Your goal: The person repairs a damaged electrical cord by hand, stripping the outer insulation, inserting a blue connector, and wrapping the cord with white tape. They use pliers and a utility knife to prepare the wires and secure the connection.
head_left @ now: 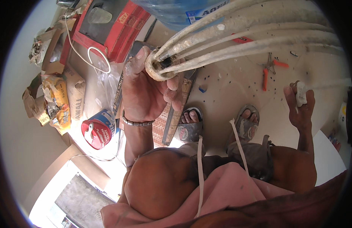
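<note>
My left hand [149,91], palm up and wearing a bracelet, grips a round, whitish, crusted collar [161,73] with thumb and fingers. Several pale, dusty rods or cords [229,47] run from the collar to the upper right, one thicker than the others. A dark hole shows in the middle of the collar. Off to the right, my right hand [303,110] is closed on a small white lump [300,94]; its kind cannot be made out. On the floor between the hands lie orange-handled pliers [267,71], jaws apart, among dark crumbs.
A big blue water bottle [172,13] stands at the top. A red box [119,41], torn paper bags [56,98] and a paint bucket with a red lid [96,135] are on the left. A patterned carton [160,125] lies near my sandalled feet [190,123].
</note>
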Tool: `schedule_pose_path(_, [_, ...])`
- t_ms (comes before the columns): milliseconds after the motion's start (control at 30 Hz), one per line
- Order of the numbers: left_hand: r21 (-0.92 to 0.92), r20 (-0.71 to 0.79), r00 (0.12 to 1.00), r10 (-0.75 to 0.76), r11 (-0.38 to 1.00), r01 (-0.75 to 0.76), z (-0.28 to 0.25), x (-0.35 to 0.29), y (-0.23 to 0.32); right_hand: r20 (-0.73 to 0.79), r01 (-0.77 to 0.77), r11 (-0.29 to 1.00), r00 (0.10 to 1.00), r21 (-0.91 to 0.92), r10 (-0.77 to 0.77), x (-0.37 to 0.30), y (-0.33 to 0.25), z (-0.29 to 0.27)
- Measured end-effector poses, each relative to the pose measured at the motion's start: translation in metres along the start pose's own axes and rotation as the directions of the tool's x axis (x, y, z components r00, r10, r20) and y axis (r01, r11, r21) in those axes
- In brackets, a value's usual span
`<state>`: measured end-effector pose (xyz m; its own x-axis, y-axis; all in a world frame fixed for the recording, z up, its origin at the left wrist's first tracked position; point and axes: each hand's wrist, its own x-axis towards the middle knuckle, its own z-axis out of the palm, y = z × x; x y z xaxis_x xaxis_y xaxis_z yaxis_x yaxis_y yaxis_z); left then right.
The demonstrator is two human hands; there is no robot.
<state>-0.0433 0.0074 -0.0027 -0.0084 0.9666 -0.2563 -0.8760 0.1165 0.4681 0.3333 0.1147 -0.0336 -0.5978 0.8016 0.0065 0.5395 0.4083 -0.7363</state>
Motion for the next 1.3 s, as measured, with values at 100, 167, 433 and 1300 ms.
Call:
schedule_pose_path(100, [0.006, 0.094, 0.995, -0.017, 1.000, 0.016, -0.008, 0.004, 0.000, -0.033, -0.026, 1.000, 0.999, -0.012, 0.025, 0.003, -0.009, 0.000])
schedule_pose_path(167, [-0.011, 0.060, 0.998, 0.022, 1.000, -0.021, -0.006, 0.005, 0.000, -0.129, 0.012, 0.999, 0.992, 0.041, -0.007, 0.012, -0.014, 0.008])
schedule_pose_path(433, [0.546, 0.112, 0.895, 0.431, 0.726, -0.418, 0.008, 0.003, -0.016, 0.441, -0.672, 0.532, 0.740, 0.515, 0.508, -0.016, 0.010, 0.073])
schedule_pose_path(1300, [0.759, 0.398, 0.615, 0.681, 0.133, -0.638, 0.013, 0.003, -0.036, 0.190, -0.482, 0.633, 0.860, 0.606, 0.473, -0.023, -0.005, 0.096])
